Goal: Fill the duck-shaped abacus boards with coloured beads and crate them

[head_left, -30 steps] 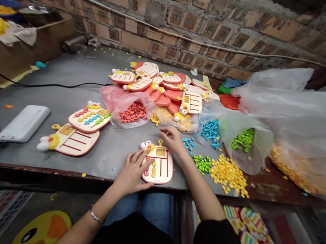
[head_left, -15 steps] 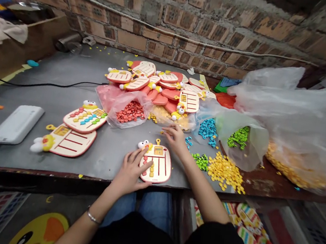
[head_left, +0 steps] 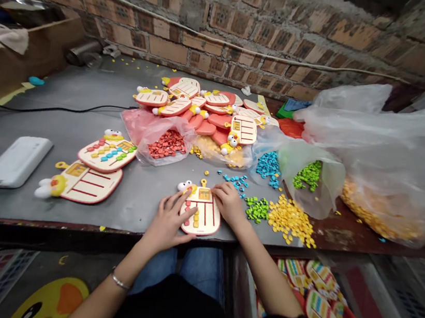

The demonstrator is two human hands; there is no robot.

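At the lower centre of the frame, a cream duck-faced slotted board (head_left: 206, 227) lies on a grey-covered table (head_left: 136, 201), with red and yellow beads (head_left: 196, 218) in its left slots. The left hand (head_left: 167, 221) rests on its left side, fingers apart. The right hand (head_left: 232, 204) bends over its upper right corner; whether the fingertips pinch anything cannot be told. Yellow beads (head_left: 292, 220) lie heaped right of centre.

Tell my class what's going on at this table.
A person's left hand rests on a cream board whose slots hold some red pieces and yellow pieces. The right hand is at its far right corner; whether it holds a piece is unclear. Blue pieces, green pieces and a yellow heap lie nearby.
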